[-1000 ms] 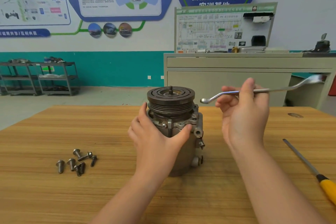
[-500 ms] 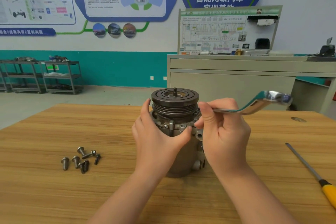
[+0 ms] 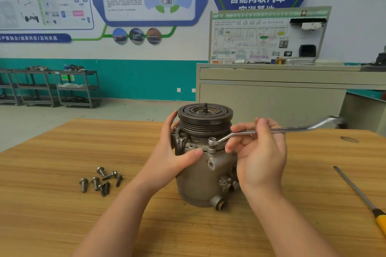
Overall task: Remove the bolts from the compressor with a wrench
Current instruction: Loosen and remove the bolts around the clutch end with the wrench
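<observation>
A grey compressor (image 3: 205, 175) stands upright in the middle of the wooden table, its dark grooved pulley on top. My left hand (image 3: 174, 152) grips its upper left side, thumb across the front flange. My right hand (image 3: 261, 150) pinches the shank of a silver ring wrench (image 3: 290, 129). The wrench's ring end sits over a bolt (image 3: 212, 143) on the flange just under the pulley; its other end points right. Several loose bolts (image 3: 101, 180) lie on the table to the left.
A screwdriver with a yellow handle (image 3: 359, 194) lies at the table's right edge. Beyond the table (image 3: 62, 152) stand a beige cabinet (image 3: 271, 98) with a wiring board and grey shelf carts (image 3: 56, 87) along the teal wall.
My right hand brought the wrench in from the air on the right and set its ring end on the flange bolt. The left hand kept its hold on the compressor.
</observation>
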Demonstrator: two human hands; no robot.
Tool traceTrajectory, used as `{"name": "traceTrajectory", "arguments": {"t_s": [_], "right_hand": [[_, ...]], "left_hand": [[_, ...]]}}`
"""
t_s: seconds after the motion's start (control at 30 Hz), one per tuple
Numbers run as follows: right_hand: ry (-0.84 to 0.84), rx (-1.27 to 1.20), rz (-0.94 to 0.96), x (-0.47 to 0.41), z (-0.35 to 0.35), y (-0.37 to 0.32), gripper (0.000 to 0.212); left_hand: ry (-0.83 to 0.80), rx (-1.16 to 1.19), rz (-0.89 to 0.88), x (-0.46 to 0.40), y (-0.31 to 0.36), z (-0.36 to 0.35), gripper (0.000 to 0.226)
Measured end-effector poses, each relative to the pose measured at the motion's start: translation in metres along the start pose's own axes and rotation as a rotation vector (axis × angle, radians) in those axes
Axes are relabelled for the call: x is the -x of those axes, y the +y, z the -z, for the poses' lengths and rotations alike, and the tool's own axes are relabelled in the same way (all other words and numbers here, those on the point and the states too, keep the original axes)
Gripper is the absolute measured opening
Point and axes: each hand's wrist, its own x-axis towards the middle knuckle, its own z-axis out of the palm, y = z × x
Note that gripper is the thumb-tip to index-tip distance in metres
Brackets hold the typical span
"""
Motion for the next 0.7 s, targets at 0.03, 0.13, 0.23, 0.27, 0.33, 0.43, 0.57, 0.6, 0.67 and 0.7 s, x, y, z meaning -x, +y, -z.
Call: {"name": "traceTrajectory", "arguments": {"t_s": [0.03, 0.13, 0.23, 0.27, 0.33, 0.43, 0.57, 0.6, 0.67, 0.7], "right_hand": [[0.007, -0.055, -0.136, -0.006, 0.003, -0.001, 0.018], [0.013, -0.185, -0.244, -0.019, 0.007, -0.008, 0.02], [-0.014, 0.006, 0.066, -0.019, 0.008, -0.016, 0.02], [-0.038, 0.118, 0.198, -0.016, 0.008, -0.017, 0.017], [-0.085, 0.297, 0.396, -0.01, 0.006, -0.015, 0.015], [-0.192, 0.447, 0.57, 0.001, 0.003, -0.009, 0.012], [-0.304, 0.585, 0.742, 0.009, 0.004, -0.004, 0.021], [-0.314, 0.603, 0.777, 0.01, 0.005, -0.005, 0.022], [-0.378, 0.622, 0.839, 0.013, 0.001, -0.006, 0.023], [-0.409, 0.655, 0.899, 0.015, -0.002, -0.006, 0.023]], "left_hand": [[-0.004, 0.011, 0.0, 0.0, 0.0, -0.001, 0.112], [0.003, 0.038, 0.018, 0.0, 0.001, -0.004, 0.121], [0.006, 0.034, 0.015, -0.001, 0.002, -0.007, 0.128], [0.013, 0.032, 0.02, -0.001, 0.001, -0.008, 0.129], [0.035, 0.025, 0.027, -0.002, 0.001, -0.009, 0.129], [0.063, -0.009, 0.037, -0.002, 0.004, -0.011, 0.129], [0.078, -0.067, 0.051, 0.0, 0.006, -0.01, 0.134], [0.084, -0.072, 0.051, 0.0, 0.006, -0.011, 0.134], [0.103, -0.084, 0.049, 0.0, 0.007, -0.013, 0.131], [0.119, -0.089, 0.052, -0.001, 0.008, -0.015, 0.128]]}}
